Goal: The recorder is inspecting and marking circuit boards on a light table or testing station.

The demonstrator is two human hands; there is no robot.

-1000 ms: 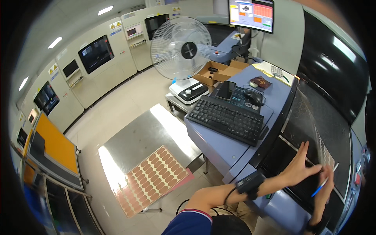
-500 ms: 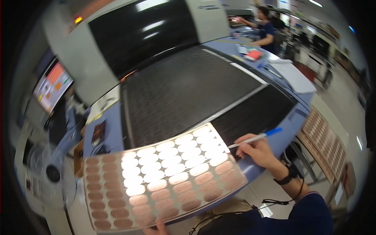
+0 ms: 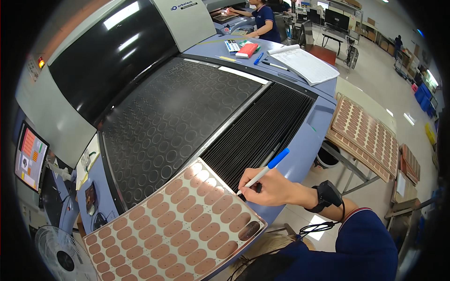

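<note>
My right hand [image 3: 268, 186] grips a white marker pen [image 3: 257, 179] with a blue end. Its tip points down at the right edge of a large flat panel [image 3: 165, 204], and whether it touches the surface I cannot tell. Rows of rounded copper-coloured pads on a pale ground cover the panel, which lies tilted across the front of the machine. A black band with a cable [image 3: 327, 195] circles my right wrist. My left hand is out of the picture.
Behind the panel lies the machine's dark bed [image 3: 154, 122] with ring marks, beside black ribbed bellows [image 3: 262, 126]. An open notebook [image 3: 307, 63], pens and a red packet [image 3: 247, 50] rest on the blue ledge. More panels [image 3: 365, 131] are stacked at right. A fan [image 3: 63, 257] stands lower left; a co-worker [image 3: 265, 21] is beyond.
The view has swung to the right. The panel's glare has mostly gone and its near edge has dropped lower. Fingers that showed at the panel's bottom edge are out of sight.
</note>
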